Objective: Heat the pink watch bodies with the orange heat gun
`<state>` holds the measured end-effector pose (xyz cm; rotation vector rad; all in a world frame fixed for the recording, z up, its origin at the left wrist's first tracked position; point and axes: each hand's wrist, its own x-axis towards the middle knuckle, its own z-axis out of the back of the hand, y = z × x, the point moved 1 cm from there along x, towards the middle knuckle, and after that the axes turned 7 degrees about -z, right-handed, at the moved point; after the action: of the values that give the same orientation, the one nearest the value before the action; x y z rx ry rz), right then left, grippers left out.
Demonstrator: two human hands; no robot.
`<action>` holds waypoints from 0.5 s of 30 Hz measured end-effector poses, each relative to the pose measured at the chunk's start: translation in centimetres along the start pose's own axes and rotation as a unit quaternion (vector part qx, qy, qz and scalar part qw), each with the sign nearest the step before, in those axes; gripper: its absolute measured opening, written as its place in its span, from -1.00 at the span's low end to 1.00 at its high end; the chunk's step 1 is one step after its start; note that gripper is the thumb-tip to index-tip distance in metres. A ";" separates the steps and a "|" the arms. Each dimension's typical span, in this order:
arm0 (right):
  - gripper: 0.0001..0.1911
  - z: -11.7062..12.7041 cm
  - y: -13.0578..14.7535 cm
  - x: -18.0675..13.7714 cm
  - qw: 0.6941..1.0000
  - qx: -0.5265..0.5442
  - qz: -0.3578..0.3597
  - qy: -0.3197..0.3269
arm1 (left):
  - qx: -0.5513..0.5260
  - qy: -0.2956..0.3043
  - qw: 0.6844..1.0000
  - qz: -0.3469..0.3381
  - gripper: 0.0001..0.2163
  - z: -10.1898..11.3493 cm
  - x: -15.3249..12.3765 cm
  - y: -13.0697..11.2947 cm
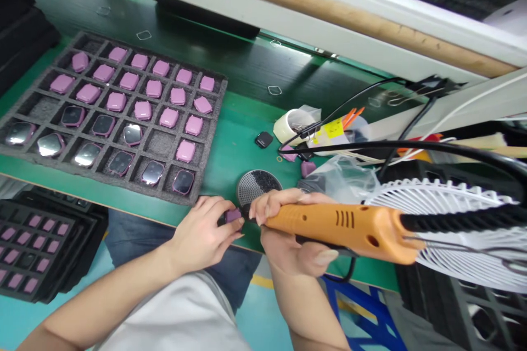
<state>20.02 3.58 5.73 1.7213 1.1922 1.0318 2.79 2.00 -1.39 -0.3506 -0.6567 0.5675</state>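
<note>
My left hand (208,233) is closed around a small purple watch case (233,215) at the bench's front edge. In my right hand (288,225) lies an orange electric screwdriver (341,225), tipped nearly flat, its front end pointing left at the watch case. My fingers cover that front end, so I cannot tell whether it touches the case. Just behind both hands sits a round metal dish with a perforated face (257,186). To the left, a grey foam tray (160,143) holds many purple watch cases, some with dark glossy faces upward.
A black cable (411,145) arches over the right side. Behind it are a roll of tape (294,125), clear plastic bags (346,175) and a small black square piece (264,139). A white fan guard (448,219) stands right. Stacked trays (37,247) sit below left.
</note>
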 end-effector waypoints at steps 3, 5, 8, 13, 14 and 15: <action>-0.45 -0.2 -0.4 -0.2 1.000 -0.005 0.013 0.008 | -0.003 0.000 1.000 0.003 -0.82 0.0 0.0 -0.1; -0.45 -0.2 -0.7 -0.4 1.000 -0.004 0.026 0.011 | -0.002 -0.001 1.000 0.004 -0.83 0.0 0.1 -0.1; -0.45 0.1 -1.2 -0.7 0.999 0.006 0.026 0.025 | -0.002 0.001 1.000 0.005 -0.85 0.0 0.1 -0.2; -0.45 0.6 -1.8 -0.9 0.999 0.016 0.002 0.033 | 0.001 -0.002 1.000 0.005 -0.86 0.1 0.2 -0.2; -0.46 0.7 -1.8 -0.9 0.999 0.020 -0.003 0.037 | 0.001 -0.004 1.000 0.004 -0.85 0.1 0.2 -0.2; -0.46 0.7 -1.8 -0.9 0.999 0.024 -0.004 0.041 | 0.001 -0.005 1.000 0.004 -0.85 0.0 0.2 -0.2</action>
<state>19.88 3.05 3.65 1.7241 1.2838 1.0871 2.95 1.98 -1.19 -0.3492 -0.6655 0.5769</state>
